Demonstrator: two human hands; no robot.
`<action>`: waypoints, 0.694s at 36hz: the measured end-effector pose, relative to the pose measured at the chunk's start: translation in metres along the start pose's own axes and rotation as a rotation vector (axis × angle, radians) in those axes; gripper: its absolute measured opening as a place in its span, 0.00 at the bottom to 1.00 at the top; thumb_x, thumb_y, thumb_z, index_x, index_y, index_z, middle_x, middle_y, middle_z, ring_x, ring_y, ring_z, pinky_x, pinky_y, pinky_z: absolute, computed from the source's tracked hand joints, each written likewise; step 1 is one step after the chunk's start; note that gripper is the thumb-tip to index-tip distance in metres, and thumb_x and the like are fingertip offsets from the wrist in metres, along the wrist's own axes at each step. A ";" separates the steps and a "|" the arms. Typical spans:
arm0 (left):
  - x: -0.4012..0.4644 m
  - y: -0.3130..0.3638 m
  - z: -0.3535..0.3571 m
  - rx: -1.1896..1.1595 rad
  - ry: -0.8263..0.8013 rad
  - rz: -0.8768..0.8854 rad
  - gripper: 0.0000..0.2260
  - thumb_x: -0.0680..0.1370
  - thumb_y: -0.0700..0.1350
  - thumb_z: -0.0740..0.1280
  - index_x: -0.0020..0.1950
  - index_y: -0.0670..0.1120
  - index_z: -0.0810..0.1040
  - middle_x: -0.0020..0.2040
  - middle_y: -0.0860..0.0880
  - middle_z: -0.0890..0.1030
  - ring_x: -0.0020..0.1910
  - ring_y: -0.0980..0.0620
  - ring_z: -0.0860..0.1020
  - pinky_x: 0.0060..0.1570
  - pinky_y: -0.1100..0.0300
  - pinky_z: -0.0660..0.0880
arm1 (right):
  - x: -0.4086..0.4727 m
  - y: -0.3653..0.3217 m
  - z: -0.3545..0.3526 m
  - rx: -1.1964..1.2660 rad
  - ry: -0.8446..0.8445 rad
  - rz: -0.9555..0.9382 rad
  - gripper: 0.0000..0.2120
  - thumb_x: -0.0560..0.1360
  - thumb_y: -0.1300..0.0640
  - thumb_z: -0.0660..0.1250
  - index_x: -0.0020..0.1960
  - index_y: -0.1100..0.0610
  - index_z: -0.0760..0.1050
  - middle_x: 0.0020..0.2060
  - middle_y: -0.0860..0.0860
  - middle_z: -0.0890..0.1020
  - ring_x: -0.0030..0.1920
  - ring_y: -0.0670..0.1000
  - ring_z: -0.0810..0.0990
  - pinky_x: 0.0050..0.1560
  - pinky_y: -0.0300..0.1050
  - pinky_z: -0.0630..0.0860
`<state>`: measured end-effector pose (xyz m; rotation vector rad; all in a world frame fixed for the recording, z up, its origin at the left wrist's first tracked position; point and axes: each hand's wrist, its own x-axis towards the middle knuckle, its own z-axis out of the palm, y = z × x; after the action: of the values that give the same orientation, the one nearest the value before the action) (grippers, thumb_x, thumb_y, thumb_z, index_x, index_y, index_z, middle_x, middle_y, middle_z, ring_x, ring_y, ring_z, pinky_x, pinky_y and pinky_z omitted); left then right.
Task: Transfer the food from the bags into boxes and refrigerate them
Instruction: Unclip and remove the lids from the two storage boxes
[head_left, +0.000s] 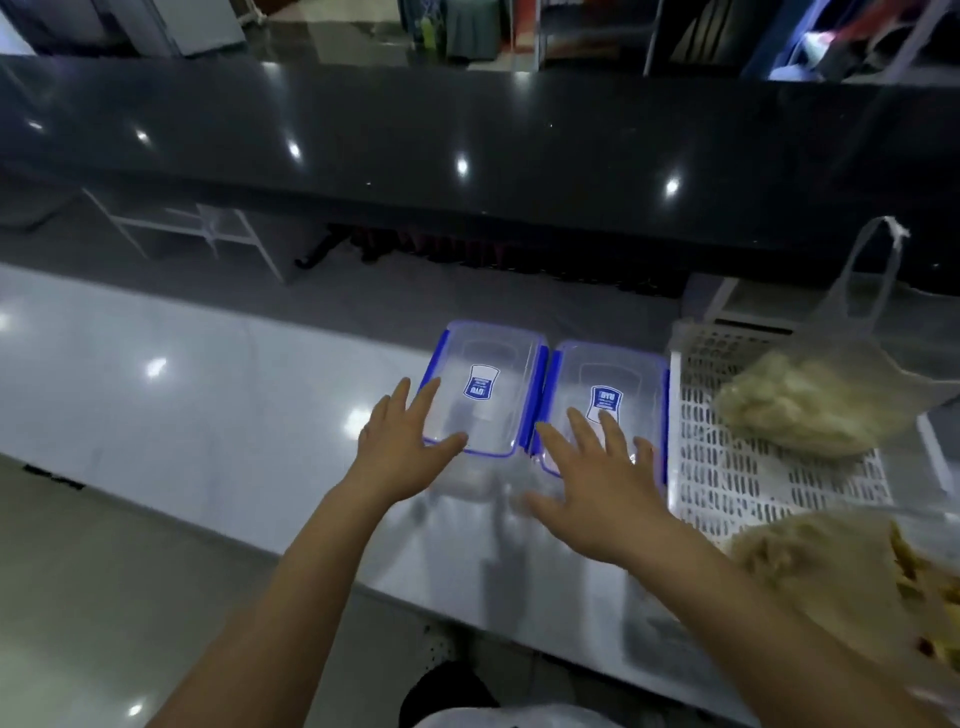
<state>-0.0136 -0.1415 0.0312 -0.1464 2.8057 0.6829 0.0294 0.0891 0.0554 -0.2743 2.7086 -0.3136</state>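
Seemingly empty, 2 lidded boxes (545, 395); left hand (402, 449), right hand (597, 493) splayed, gripping nothing.

I see a glossy grey counter (182, 395) with ceiling lights mirrored in it. Along its far edge rises a dark polished ledge (467, 130), also flecked with reflections. Pale floor tiles (104, 597) lie below the near edge.
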 end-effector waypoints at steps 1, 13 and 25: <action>0.010 -0.004 -0.001 -0.026 -0.004 0.024 0.36 0.78 0.61 0.66 0.81 0.56 0.53 0.83 0.48 0.51 0.80 0.42 0.52 0.76 0.41 0.58 | 0.007 -0.005 0.005 -0.008 0.011 0.025 0.38 0.77 0.32 0.54 0.80 0.42 0.43 0.81 0.50 0.41 0.79 0.59 0.35 0.75 0.66 0.39; 0.056 -0.066 0.011 0.019 -0.115 0.393 0.28 0.81 0.65 0.54 0.80 0.64 0.52 0.83 0.55 0.49 0.80 0.49 0.56 0.75 0.46 0.65 | 0.053 -0.070 0.067 -0.193 0.142 0.189 0.45 0.75 0.29 0.55 0.74 0.37 0.24 0.79 0.49 0.33 0.76 0.59 0.27 0.70 0.65 0.28; -0.002 -0.148 -0.006 -0.013 -0.113 0.439 0.26 0.79 0.68 0.52 0.72 0.74 0.42 0.82 0.57 0.47 0.80 0.50 0.55 0.75 0.47 0.65 | 0.007 -0.142 0.098 -0.062 0.106 0.138 0.39 0.77 0.30 0.53 0.74 0.33 0.27 0.75 0.43 0.25 0.74 0.53 0.23 0.74 0.62 0.29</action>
<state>0.0097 -0.2748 -0.0283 0.5036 2.7422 0.7713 0.0839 -0.0656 0.0019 -0.0887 2.8275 -0.2104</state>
